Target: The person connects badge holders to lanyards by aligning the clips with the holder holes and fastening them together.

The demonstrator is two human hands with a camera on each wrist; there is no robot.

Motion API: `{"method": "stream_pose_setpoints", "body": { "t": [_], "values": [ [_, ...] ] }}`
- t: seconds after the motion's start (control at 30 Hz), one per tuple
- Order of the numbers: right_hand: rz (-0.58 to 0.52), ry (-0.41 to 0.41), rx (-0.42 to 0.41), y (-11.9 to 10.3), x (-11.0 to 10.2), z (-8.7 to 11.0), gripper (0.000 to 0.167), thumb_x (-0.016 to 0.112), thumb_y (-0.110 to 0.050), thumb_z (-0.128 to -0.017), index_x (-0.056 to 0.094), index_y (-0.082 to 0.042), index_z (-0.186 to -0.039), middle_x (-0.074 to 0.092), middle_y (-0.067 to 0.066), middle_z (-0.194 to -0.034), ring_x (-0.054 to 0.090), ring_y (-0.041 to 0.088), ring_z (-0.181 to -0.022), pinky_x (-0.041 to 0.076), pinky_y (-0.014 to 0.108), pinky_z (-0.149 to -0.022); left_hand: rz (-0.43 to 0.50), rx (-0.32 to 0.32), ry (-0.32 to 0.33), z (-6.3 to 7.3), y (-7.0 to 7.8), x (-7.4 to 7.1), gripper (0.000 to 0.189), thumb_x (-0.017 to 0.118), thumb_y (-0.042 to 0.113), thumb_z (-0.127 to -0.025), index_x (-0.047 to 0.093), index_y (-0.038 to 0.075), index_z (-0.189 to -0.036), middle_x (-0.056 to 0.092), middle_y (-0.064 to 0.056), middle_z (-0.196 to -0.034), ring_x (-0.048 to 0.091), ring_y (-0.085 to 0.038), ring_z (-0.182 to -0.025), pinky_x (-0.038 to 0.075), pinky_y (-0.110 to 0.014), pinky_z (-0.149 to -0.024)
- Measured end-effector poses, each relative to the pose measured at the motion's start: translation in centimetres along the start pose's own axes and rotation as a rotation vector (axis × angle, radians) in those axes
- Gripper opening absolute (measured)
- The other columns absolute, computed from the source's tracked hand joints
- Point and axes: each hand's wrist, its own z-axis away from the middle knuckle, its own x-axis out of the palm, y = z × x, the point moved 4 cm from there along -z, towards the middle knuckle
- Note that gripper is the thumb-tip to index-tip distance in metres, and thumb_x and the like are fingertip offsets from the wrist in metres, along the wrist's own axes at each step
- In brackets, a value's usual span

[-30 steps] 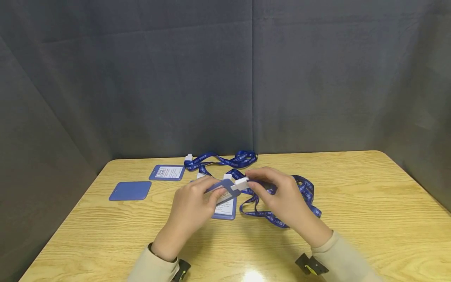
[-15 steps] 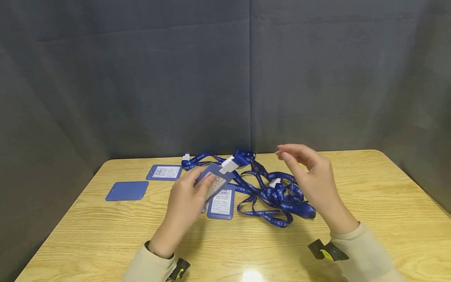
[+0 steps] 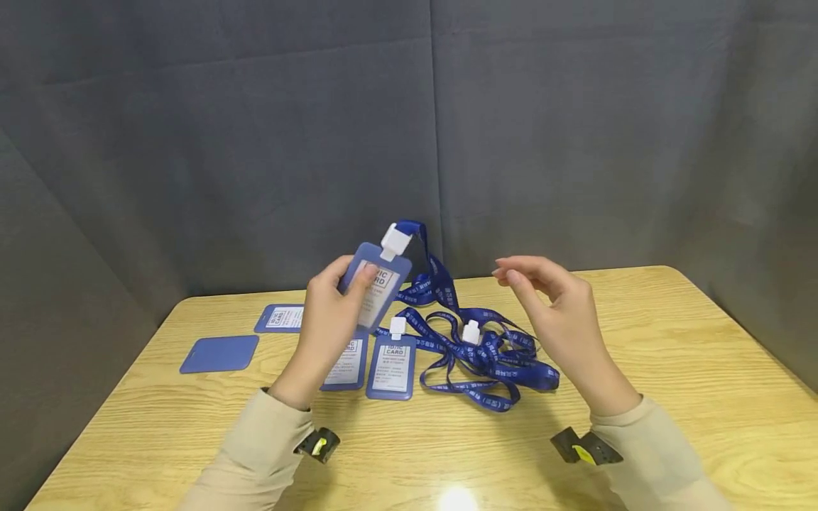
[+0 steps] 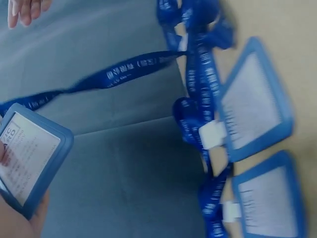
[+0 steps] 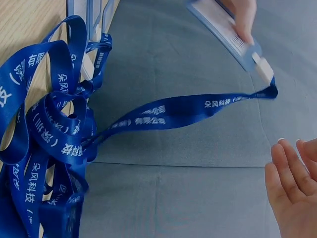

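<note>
My left hand (image 3: 322,309) holds a blue ID badge holder (image 3: 381,287) up off the table, thumb across its front, fingers behind. A white plastic clip (image 3: 395,241) joins the holder's top to a blue printed lanyard (image 3: 442,280). That strap runs down to the lanyard pile (image 3: 498,355) on the table, stretched in the right wrist view. My right hand (image 3: 556,301) hovers above the table right of the pile, fingers loosely bent, holding nothing. Below the left hand lie two badge holders, one (image 3: 391,370) with its own white clip, the other (image 3: 345,369) partly covered by the raised holder.
At the left of the wooden table (image 3: 192,426) lie a badge holder showing its card (image 3: 281,317) and a plain blue one (image 3: 220,353). Another white clip (image 3: 471,332) sits on the pile. A dark grey curtain (image 3: 307,142) stands behind the table.
My right hand has let go of the white clip and moved right. My left hand has lifted the badge holder upward, drawing its lanyard up from the pile.
</note>
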Motion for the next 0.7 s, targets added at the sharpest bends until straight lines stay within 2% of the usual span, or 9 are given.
{"method": "stream_pose_setpoints", "body": {
  "t": [0.17,0.33,0.47,0.7],
  "values": [
    [0.003,-0.002,0.005,0.1,0.0,0.0,0.017,0.059,0.004,-0.097,0.070,0.003,-0.109,0.073,0.011,-0.097,0.066,0.006,-0.090,0.050,0.019,-0.086,0.033,0.037,0.000,-2.9,2.0,0.2,0.026,0.063,0.022,-0.099,0.068,-0.001,-0.112,0.070,-0.016,-0.096,0.065,-0.025,-0.077,0.053,-0.031,-0.064],
    [0.010,-0.002,0.019,0.1,0.2,0.1,0.016,0.059,0.002,-0.097,0.071,0.002,-0.108,0.073,0.010,-0.096,0.066,0.005,-0.090,0.049,0.017,-0.085,0.034,0.069,0.017,-4.8,3.6,-0.3,0.028,0.063,0.024,-0.099,0.068,-0.001,-0.113,0.070,-0.015,-0.096,0.064,-0.023,-0.077,0.053,-0.031,-0.064],
    [0.018,0.001,0.022,0.1,0.3,0.1,0.017,0.059,0.002,-0.098,0.071,0.001,-0.108,0.073,0.008,-0.096,0.065,0.006,-0.089,0.049,0.017,-0.084,0.029,0.078,0.043,-5.8,4.3,-1.6,0.032,0.062,0.027,-0.099,0.068,-0.001,-0.114,0.070,-0.014,-0.098,0.063,-0.021,-0.078,0.052,-0.031,-0.065],
    [0.024,-0.008,0.022,0.1,0.5,0.0,0.017,0.059,0.002,-0.098,0.072,0.000,-0.108,0.073,0.007,-0.096,0.065,0.006,-0.089,0.049,0.019,-0.083,-0.010,0.090,0.110,-6.2,5.0,-5.1,0.037,0.062,0.031,-0.099,0.068,-0.002,-0.115,0.070,-0.016,-0.099,0.061,-0.017,-0.077,0.050,-0.026,-0.065]
  ]
}}
